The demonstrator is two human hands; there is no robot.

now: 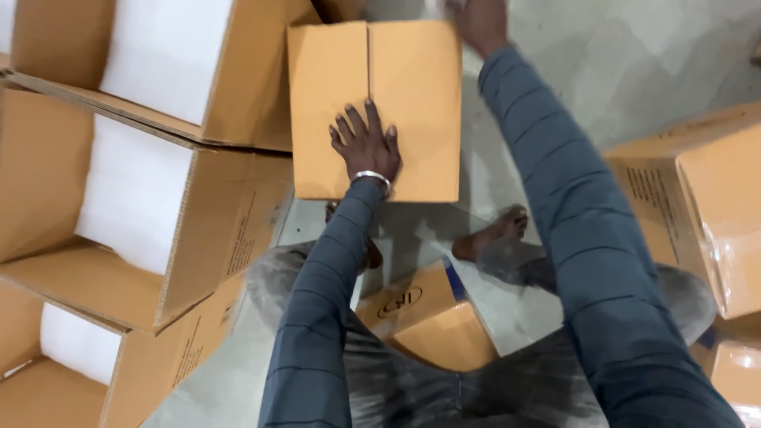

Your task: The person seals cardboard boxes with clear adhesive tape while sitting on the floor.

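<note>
In the head view, the person sits or squats on a grey floor (634,63) with a closed cardboard box (412,103) lying flat just ahead of the bare feet (495,234). The left hand (365,147) lies palm-down on the box's near part, fingers spread and open, gripping nothing; it seems to press the two top flaps down so the seam between them stays shut. A metal bangle (372,178) circles that wrist. The right hand (479,20) reaches to the box's far right corner at the top edge of the picture; it touches or sits just beside that corner, but how far it is open cannot be told, since it is partly cut off. To the left stand open cartons (222,214) stacked at a tilt, holding white material (135,190). A small box (424,313) lies between the legs, and taped cartons (705,206) sit at the right.
</note>
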